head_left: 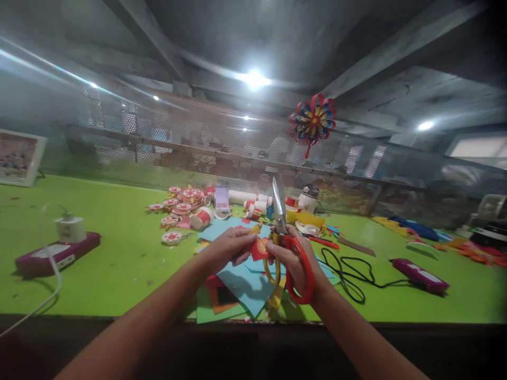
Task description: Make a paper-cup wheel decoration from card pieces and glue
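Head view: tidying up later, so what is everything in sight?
table: one, green, underneath.
scissors: one, red and yellow handles, blades up.
paper piece: one, red, centre.
paper sheets: several, mixed colours, near edge.
cups: pile, red and white, mid table.
pinwheel: one, red, blue, yellow, on mesh.
left power strip: one, purple, with charger.
right power strip: one, purple, with black cable.
left hand: one, bare, pinching paper piece.
right hand: one, bare, gripping scissors.

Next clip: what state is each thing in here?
Left hand, pinching red paper.
Right hand, gripping scissors.
Scissors, upright, blades together.
Red paper, held in the air.
Charger, plugged into power strip.
Cups, several lying on their sides.
Pinwheel, hanging.
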`<state>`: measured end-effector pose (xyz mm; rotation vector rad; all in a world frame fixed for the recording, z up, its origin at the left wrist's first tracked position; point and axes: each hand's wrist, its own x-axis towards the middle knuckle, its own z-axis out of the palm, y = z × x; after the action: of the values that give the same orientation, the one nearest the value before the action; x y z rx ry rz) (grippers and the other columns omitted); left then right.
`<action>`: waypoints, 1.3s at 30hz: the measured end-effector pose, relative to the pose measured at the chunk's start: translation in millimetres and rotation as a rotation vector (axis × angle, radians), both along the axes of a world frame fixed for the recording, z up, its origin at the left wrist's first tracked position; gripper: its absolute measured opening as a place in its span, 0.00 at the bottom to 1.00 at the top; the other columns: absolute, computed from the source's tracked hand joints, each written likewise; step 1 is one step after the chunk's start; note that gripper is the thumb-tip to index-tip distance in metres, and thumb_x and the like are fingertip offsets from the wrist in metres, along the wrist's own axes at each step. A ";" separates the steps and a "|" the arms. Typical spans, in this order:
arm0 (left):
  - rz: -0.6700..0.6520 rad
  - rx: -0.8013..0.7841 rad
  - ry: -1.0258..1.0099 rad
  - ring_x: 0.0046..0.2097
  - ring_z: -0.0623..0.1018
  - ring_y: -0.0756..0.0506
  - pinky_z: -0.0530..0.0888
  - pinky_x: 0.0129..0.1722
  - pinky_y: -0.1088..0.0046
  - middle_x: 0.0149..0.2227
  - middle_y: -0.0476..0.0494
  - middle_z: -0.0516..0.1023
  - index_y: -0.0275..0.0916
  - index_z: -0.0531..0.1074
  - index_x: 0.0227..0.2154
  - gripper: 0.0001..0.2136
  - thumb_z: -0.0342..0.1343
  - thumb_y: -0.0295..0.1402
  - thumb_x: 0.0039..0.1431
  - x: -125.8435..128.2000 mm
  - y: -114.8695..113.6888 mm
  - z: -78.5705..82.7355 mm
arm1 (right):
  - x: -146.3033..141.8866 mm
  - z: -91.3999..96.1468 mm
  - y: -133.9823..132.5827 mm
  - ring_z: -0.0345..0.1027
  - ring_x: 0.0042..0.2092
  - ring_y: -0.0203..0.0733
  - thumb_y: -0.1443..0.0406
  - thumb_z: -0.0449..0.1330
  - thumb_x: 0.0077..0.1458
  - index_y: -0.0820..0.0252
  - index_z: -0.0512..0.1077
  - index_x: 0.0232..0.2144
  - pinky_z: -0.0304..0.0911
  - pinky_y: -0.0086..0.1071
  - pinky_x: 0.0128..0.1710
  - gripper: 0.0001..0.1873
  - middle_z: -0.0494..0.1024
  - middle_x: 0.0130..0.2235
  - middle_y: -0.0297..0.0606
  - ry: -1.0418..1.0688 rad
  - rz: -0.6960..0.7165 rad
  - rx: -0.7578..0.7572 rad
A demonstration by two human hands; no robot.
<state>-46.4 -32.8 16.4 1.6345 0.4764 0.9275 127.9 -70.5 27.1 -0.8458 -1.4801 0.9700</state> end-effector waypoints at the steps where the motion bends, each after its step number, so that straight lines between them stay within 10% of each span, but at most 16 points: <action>1: -0.002 -0.003 -0.002 0.15 0.55 0.55 0.49 0.18 0.75 0.12 0.55 0.59 0.37 0.61 0.21 0.16 0.47 0.42 0.60 0.1 -0.5 0.6 | 0.6 -1.1 1.1 0.65 0.28 0.35 0.62 0.64 0.47 0.59 0.64 0.39 0.63 0.30 0.30 0.18 0.70 0.29 0.31 0.010 -0.010 0.009; 22: 0.152 0.048 -0.206 0.15 0.52 0.56 0.47 0.18 0.75 0.11 0.58 0.57 0.37 0.64 0.28 0.11 0.49 0.40 0.60 11.8 6.1 -11.6 | -18.7 -3.9 26.4 0.67 0.25 0.33 0.63 0.63 0.46 0.57 0.63 0.37 0.65 0.29 0.26 0.16 0.71 0.28 0.29 0.215 -0.180 0.118; 34: 0.460 0.033 -0.455 0.16 0.54 0.56 0.52 0.17 0.79 0.11 0.58 0.58 0.39 0.56 0.22 0.14 0.50 0.39 0.58 -0.3 19.0 -3.4 | 13.5 15.5 -36.1 0.63 0.25 0.35 0.48 0.57 0.49 0.58 0.63 0.27 0.61 0.28 0.25 0.19 0.68 0.23 0.31 -0.396 0.061 -0.290; 39: 0.493 0.023 -0.513 0.16 0.56 0.56 0.53 0.17 0.80 0.12 0.57 0.61 0.39 0.55 0.23 0.13 0.51 0.39 0.58 -0.2 17.0 0.3 | 23.2 9.2 -39.2 0.65 0.25 0.37 0.46 0.53 0.52 0.58 0.64 0.32 0.61 0.29 0.24 0.21 0.71 0.25 0.33 -0.586 0.027 -0.199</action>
<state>-46.7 -15.9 16.7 1.2454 0.5163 1.6681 151.1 -109.7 36.4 -1.3370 -1.9085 0.9437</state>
